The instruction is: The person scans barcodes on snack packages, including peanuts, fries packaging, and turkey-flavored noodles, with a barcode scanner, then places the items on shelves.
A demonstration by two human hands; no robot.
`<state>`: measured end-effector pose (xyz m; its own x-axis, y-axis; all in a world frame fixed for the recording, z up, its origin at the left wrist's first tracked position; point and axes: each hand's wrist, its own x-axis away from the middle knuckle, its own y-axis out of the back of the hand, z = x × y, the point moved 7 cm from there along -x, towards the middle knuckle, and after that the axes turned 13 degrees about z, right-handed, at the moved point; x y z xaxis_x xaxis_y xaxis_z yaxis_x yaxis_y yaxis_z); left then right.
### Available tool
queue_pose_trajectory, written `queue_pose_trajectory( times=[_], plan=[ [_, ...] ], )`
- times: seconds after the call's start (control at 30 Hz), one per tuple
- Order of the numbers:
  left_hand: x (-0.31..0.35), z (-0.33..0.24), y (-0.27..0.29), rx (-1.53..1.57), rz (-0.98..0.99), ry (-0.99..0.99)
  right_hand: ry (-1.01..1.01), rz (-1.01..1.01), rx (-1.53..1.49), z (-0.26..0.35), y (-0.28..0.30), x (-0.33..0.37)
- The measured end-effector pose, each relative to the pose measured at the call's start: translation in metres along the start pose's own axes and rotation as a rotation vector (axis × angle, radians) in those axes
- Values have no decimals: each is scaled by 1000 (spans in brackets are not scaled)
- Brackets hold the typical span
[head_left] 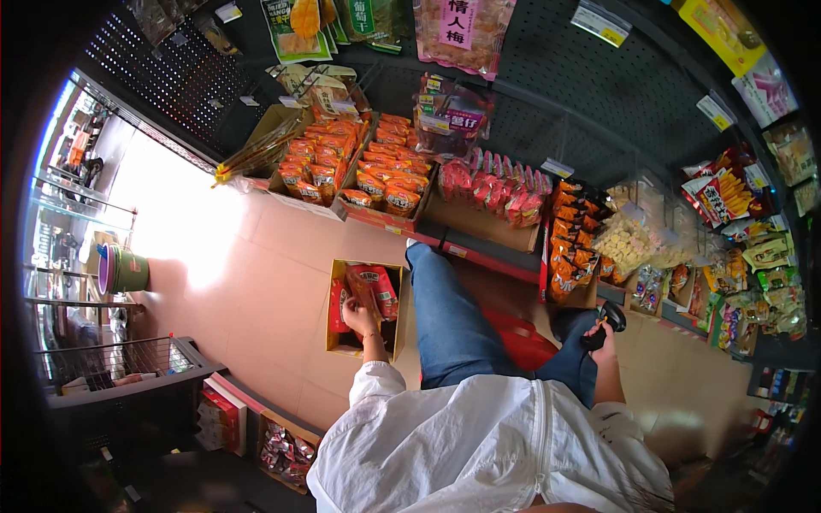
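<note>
My left hand is down in an open cardboard box on the floor, its fingers closed on a red snack packet. Other red packets lie in the box around it. By my right knee, my right hand is wrapped round a black handheld device that looks like a barcode scanner. Its far end points up toward the shelf, and my palm hides part of the handle.
Ahead stands a dark shelf with cartons of orange packets, pink packets and hanging bags. Under me shows a red seat. Left are a green bucket and a wire rack. Snack bags hang at right.
</note>
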<state>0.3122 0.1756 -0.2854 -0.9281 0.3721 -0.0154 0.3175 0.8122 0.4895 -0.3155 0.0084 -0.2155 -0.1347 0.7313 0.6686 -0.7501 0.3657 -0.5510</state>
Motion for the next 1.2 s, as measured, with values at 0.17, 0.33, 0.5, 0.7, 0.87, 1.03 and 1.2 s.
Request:
queue_pose_trajectory(
  times=[0.17, 0.33, 0.5, 0.7, 0.87, 1.03, 1.2],
  plan=[
    [-8, -110, -12, 245, 93, -146, 18, 28, -17, 4, 13, -2],
    [10, -225, -16, 187, 187, -465, -7, 33, 23, 3, 12, -7],
    [46, -332, -16, 396, 448, -509, 56, 26, 39, 9, 16, 0],
    [121, -433, -27, 1274, 1055, -326, 169, 431, -359, -7, -71, 10],
    [177, -478, -59, 1484, 1365, -231, 89, 1135, -566, -5, -193, 44],
    [189, -487, -80, 1565, 1281, -86, 247, 775, -579, 3, -176, 56],
    [179, -476, -91, 1558, 1166, -118, 372, 775, -440, 23, -148, 64]
  ],
)
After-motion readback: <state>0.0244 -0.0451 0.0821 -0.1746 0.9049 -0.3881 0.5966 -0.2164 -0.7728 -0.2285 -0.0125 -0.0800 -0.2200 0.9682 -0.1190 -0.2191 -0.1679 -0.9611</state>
